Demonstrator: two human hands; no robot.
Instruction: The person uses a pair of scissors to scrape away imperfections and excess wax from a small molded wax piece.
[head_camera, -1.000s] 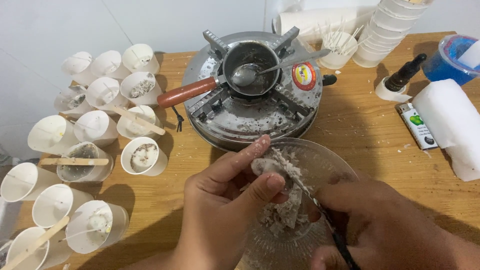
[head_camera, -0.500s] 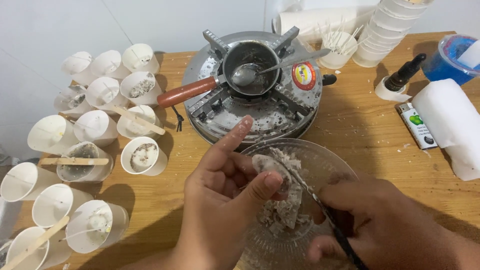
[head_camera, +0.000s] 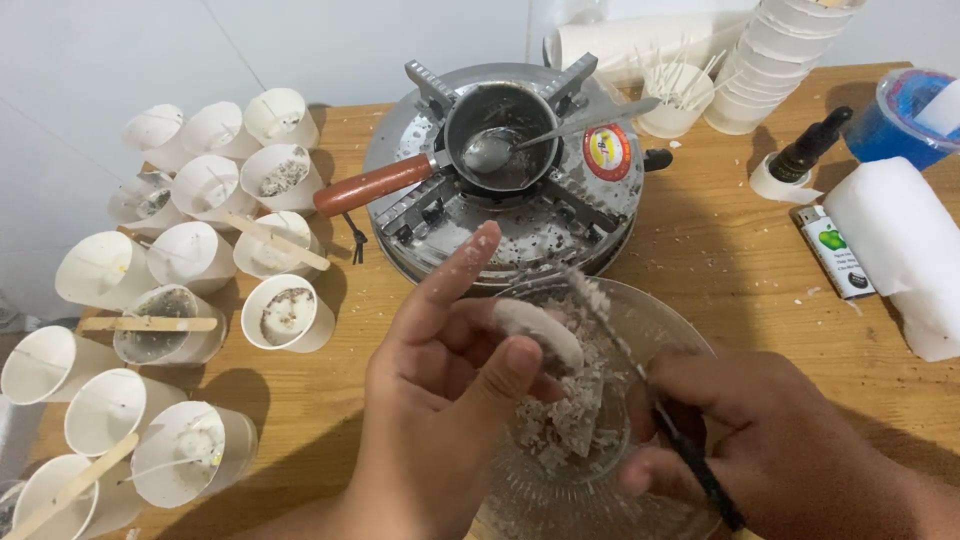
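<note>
Wax lump (head_camera: 540, 330) over glass bowl (head_camera: 660, 310), stove (head_camera: 520, 215) just behind.

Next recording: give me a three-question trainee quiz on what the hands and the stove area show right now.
1. True or false: the left hand holds a pale waxy lump over the clear glass bowl.
2. What lies inside the small dark metal pan with the reddish-brown handle?
A. a metal spoon
B. a lighter
C. a wooden stick
3. Fill in: the right hand holds a thin ____ tool.

Key:
1. true
2. A
3. dark
</note>
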